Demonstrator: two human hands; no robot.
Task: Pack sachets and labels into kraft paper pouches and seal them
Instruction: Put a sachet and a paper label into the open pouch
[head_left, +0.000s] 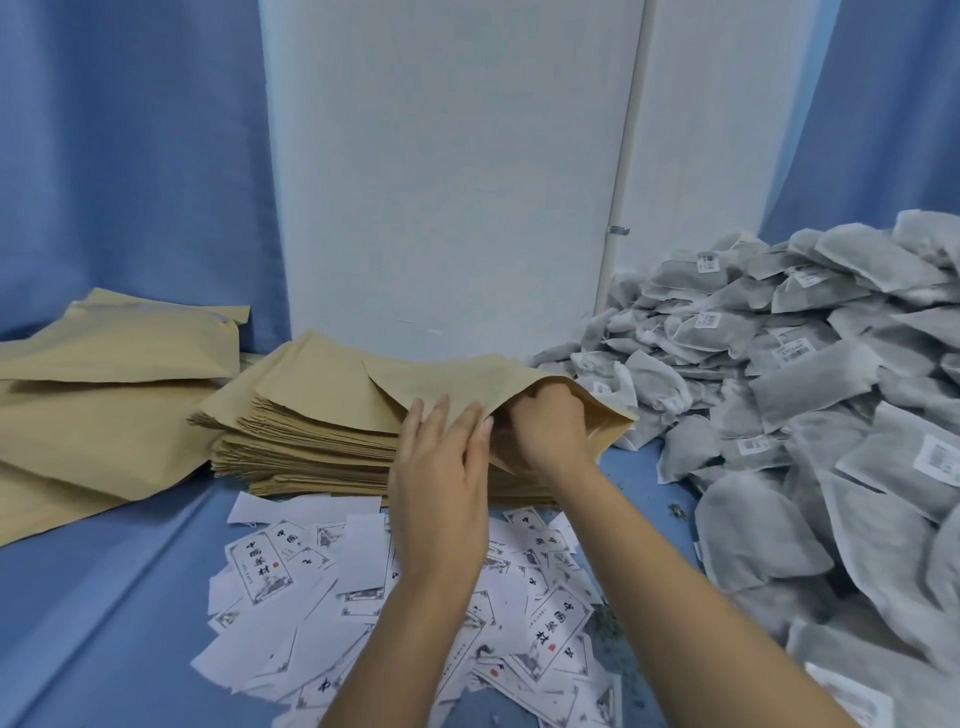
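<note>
A: Where is the kraft pouch (457, 384)?
B: On top of the pouch stack (291, 441), its long axis running left to right, its open mouth pointing right, toward the sachets (779, 415) heaped right of the stack.
A: And the hands?
B: The left hand (441, 467) lies flat on the pouch, fingers straight. The right hand (550, 426) is inside the mouth; its fingers seem curled, but I cannot tell whether they hold anything.
A: The labels (363, 597)?
B: Scattered just in front of the stack.
</note>
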